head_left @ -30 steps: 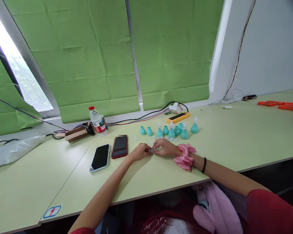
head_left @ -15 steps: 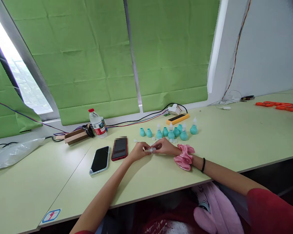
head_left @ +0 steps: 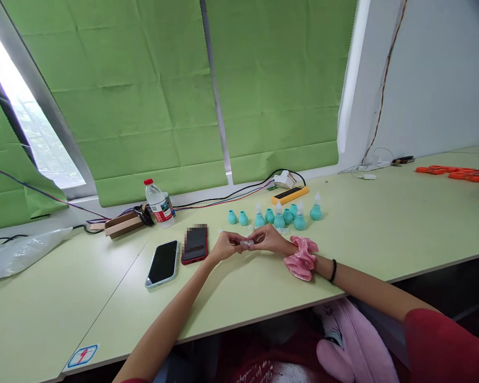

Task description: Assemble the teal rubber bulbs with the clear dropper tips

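Between my fingertips is a small clear plastic piece (head_left: 246, 244), too small to make out in detail. My left hand (head_left: 226, 246) pinches it from the left, while my right hand (head_left: 269, 239) grips it from the right. Just beyond my hands stand several turquoise bulbs (head_left: 269, 216) with open necks. Among them, several bulbs carry clear pointed tips (head_left: 278, 207). Small clear parts (head_left: 282, 231) lie on the table behind my right hand, partly hidden by it. A pink scrunchie (head_left: 301, 258) is around my right wrist.
Left of my hands lie a light-cased phone (head_left: 163, 264) and a red-cased phone (head_left: 195, 244). A red-capped bottle (head_left: 158, 205) and a cardboard tray (head_left: 123, 225) stand behind them. A yellow power strip (head_left: 289, 195) and cables lie along the wall; orange objects (head_left: 455, 173) lie far right.
My fingers have closed in more around the clear piece, and my left fingers now lie flatter against it. The bulbs and phones stay where they were; the view has shifted slightly.
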The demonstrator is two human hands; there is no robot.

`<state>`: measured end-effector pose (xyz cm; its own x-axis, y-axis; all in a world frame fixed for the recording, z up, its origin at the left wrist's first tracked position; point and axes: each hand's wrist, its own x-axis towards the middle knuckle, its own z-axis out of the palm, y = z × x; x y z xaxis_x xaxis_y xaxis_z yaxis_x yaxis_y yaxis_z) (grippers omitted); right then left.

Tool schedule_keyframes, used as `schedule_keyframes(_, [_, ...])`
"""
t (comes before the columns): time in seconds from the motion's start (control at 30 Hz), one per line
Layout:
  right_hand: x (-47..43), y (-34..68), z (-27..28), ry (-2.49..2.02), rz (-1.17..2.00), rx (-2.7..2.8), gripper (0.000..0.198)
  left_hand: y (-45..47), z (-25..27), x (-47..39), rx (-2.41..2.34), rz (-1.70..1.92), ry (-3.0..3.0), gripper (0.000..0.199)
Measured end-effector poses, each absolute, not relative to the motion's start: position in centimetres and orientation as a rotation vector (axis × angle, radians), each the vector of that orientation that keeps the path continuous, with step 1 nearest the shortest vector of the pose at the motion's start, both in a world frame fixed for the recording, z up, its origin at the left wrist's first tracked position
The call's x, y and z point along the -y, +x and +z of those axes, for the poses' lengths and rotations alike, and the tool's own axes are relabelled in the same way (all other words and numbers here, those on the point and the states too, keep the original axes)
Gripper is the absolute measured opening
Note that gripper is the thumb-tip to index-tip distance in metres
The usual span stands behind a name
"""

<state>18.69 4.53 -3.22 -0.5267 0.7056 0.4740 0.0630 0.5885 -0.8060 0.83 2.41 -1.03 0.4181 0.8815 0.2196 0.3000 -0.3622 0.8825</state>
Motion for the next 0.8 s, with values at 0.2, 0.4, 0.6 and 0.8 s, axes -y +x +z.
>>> schedule_keyframes(0.2, [-4.0, 18.7, -3.0, -0.61, 0.851, 1.978, 0.03, 1.5, -1.4, -2.1, -1.0, 1.02, 1.761, 0.033])
schedule_keyframes(0.4, [-4.3, 18.5, -2.6, -0.697, 0.661, 1.862, 0.024, 1.7, 0.4, -3.8, -1.02, 1.032, 1.768, 0.042])
schedule_keyframes(0.6, [-5.4, 18.7, -2.6, -0.782, 0.726, 1.804, 0.025, 1.4, 3.7, -9.7, -1.599, 1.235, 2.181, 0.039])
schedule_keyframes(0.8, [-5.8, 19.0, -2.2, -0.771, 0.975, 1.705, 0.032, 1.4, 1.1, -13.6, -1.88, 0.923, 2.179, 0.047])
